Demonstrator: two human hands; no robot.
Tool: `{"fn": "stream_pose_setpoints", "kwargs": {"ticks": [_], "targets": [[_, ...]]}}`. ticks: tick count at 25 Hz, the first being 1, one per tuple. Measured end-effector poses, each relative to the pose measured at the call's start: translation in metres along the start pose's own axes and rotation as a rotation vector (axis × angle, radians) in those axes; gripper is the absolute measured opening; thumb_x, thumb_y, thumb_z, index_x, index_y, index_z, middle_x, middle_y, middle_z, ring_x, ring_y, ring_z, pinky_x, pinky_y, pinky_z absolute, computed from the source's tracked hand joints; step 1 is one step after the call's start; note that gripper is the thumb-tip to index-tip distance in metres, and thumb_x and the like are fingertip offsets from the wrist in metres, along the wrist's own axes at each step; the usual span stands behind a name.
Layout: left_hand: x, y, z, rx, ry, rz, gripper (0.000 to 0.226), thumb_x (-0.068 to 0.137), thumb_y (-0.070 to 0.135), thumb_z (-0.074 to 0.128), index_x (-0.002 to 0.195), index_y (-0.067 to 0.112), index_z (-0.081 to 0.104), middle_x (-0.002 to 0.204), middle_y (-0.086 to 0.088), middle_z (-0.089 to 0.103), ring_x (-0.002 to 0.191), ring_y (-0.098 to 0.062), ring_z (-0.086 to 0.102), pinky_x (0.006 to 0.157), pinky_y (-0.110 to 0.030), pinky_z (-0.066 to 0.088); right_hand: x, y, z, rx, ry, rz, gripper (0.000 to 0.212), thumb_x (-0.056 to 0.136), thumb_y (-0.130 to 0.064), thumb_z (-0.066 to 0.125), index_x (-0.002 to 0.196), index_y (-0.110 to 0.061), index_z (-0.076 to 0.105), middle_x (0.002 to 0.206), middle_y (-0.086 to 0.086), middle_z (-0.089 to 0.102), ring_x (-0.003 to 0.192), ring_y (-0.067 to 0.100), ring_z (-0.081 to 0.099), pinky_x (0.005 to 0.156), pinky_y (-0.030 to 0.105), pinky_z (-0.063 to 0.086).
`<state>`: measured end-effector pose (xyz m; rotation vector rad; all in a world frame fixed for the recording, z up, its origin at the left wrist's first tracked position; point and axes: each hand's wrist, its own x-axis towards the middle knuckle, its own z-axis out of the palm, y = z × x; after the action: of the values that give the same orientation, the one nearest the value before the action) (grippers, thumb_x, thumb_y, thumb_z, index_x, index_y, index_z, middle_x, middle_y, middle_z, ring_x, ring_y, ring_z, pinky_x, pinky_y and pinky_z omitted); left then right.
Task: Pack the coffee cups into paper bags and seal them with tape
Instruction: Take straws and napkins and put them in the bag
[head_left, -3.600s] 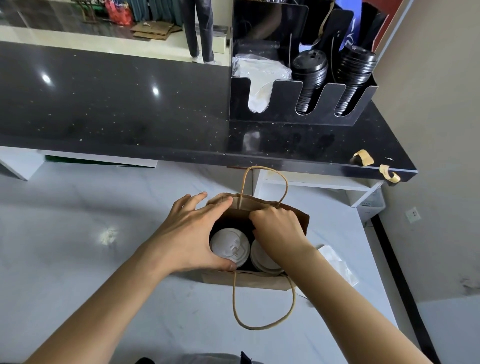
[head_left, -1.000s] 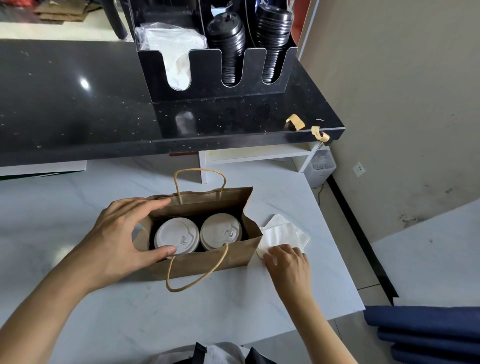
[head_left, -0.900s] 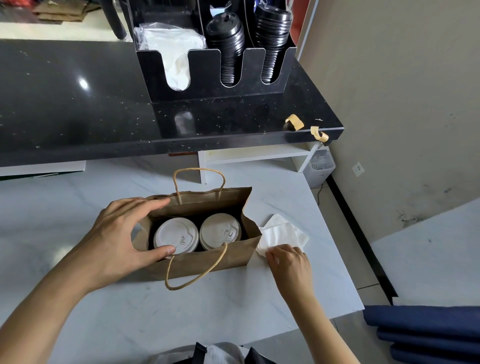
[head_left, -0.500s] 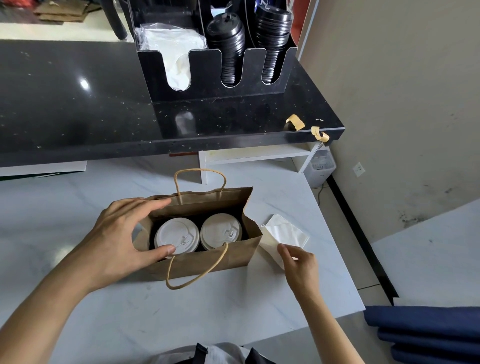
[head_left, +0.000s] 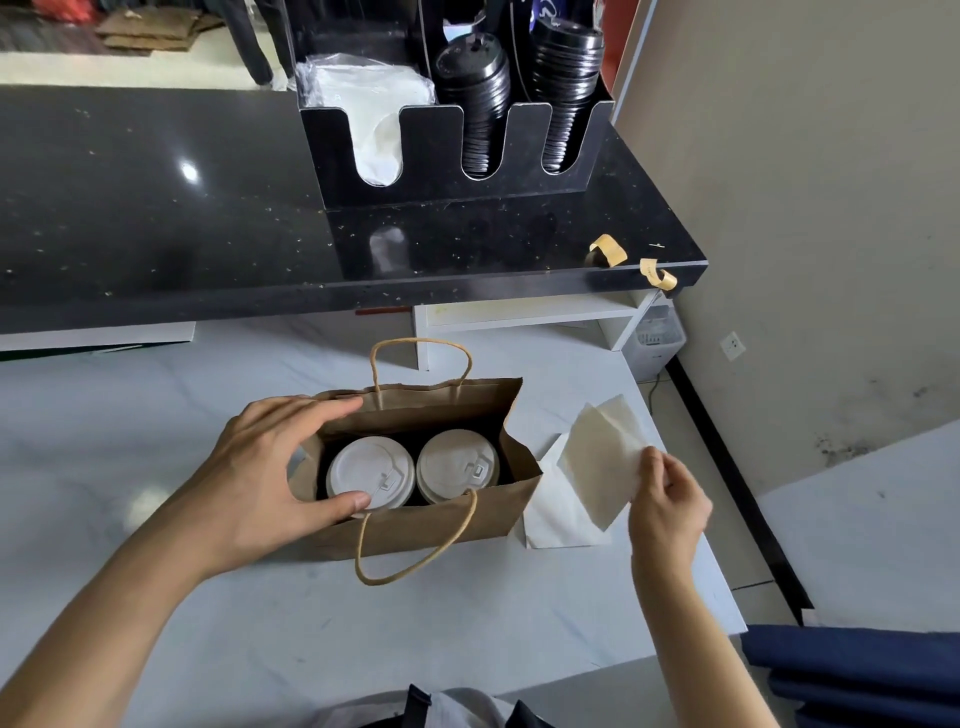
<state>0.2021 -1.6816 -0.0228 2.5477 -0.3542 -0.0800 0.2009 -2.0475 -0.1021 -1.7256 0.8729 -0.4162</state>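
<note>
Napkin coming up off the tabletop beside the packed bag

The right hand (head_left: 667, 496), flat on the pile a moment ago, is now lifting one thin white paper napkin (head_left: 602, 457) pinched at its corner, while the left hand (head_left: 260, 478) is gripping the open brown paper bag (head_left: 441, 519) holding two white-lidded coffee cups (head_left: 371, 475); cup bodies are hidden, tape unapplied.

Left hand (head_left: 249, 478) grips bag (head_left: 441, 525); right hand (head_left: 667, 499) pinches napkin (head_left: 602, 457)
</note>
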Motion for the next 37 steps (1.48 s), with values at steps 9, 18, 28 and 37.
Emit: {"fn": "stream_pose_setpoints", "kwargs": {"ticks": [9, 18, 28, 37], "targets": [[0.000, 0.002, -0.002, -0.026, -0.044, -0.039, 0.103, 0.058, 0.082, 0.066, 0.150, 0.049, 0.035, 0.140, 0.040, 0.034, 0.139, 0.001, 0.025, 0.116, -0.030, 0.030, -0.044, -0.113, 0.008, 0.379, -0.039, -0.206, 0.021, 0.104, -0.027, 0.060, 0.090, -0.019, 0.073, 0.071, -0.011, 0.065, 0.069, 0.007, 0.063, 0.067, 0.026, 0.058], [0.005, 0.006, -0.003, -0.049, -0.054, -0.072, 0.107, 0.054, 0.077, 0.068, 0.150, 0.048, 0.033, 0.144, 0.033, 0.037, 0.140, 0.001, 0.022, 0.116, -0.031, 0.033, -0.094, -0.105, 0.049, -0.132, -0.221, -1.286, 0.018, 0.102, -0.019, 0.063, 0.095, -0.010, 0.076, 0.080, -0.002, 0.073, 0.066, 0.019, 0.063, 0.061, 0.034, 0.051], [0.006, 0.011, -0.006, -0.069, -0.095, -0.081, 0.108, 0.055, 0.077, 0.071, 0.151, 0.052, 0.027, 0.146, 0.039, 0.030, 0.141, 0.000, 0.018, 0.114, -0.037, 0.038, -0.089, -0.118, 0.094, -0.850, -0.853, -0.994, 0.029, 0.100, -0.038, 0.055, 0.093, -0.021, 0.076, 0.087, 0.002, 0.068, 0.081, 0.029, 0.065, 0.067, 0.039, 0.053], [0.008, 0.009, -0.004, -0.061, -0.079, -0.075, 0.111, 0.052, 0.079, 0.068, 0.152, 0.051, 0.028, 0.141, 0.037, 0.031, 0.141, 0.001, 0.017, 0.116, -0.030, 0.030, -0.092, -0.118, 0.099, -0.794, -1.077, -0.776, 0.079, 0.088, -0.079, 0.016, 0.076, -0.018, 0.065, 0.068, 0.000, 0.064, 0.067, 0.024, 0.061, 0.062, 0.040, 0.044]]}}
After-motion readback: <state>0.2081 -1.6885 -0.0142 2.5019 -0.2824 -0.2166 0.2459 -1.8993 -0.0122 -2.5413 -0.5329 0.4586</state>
